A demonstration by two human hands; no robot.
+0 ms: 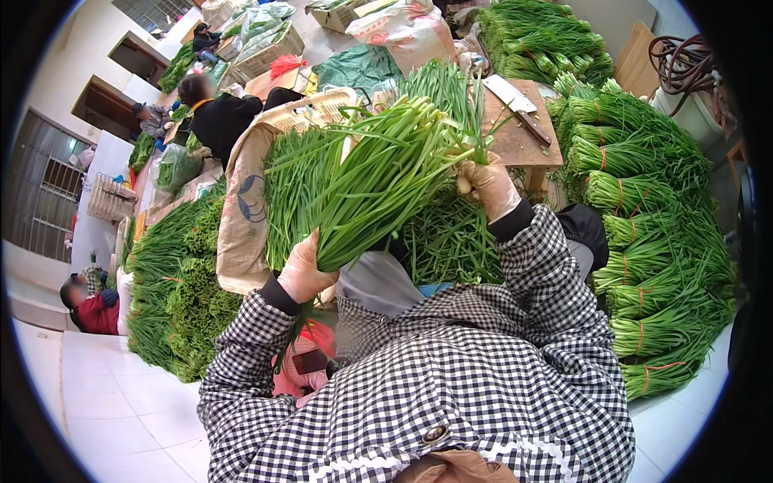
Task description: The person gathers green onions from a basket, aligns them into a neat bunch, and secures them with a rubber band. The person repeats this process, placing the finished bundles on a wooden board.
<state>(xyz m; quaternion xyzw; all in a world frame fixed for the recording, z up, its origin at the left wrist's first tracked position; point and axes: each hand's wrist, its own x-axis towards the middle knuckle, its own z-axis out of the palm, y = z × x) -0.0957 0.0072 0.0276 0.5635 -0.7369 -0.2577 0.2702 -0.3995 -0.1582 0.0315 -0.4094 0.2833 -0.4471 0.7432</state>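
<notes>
A thick loose bunch of garlic chives [386, 175] spans the space before my chest, pale stem ends to the upper right. My left hand [307, 270], in a thin clear glove, is closed around its leafy end. My right hand [488, 186], also gloved, pinches a few stalks [481, 154] beside the bunch's stem ends. Under and behind the bunch stands a cream plastic crate [326, 104] filled with more chives [293, 181], a woven sack [244, 208] draped over its side. Loose green trimmings [453, 241] lie below my right hand.
A cleaver [518, 107] rests on a wooden stand [513, 148] beyond my right hand. Banded chive bunches [628, 235] are stacked along my right. More greens [181, 290] are piled at left. Other people [223, 124] sit among greens and crates.
</notes>
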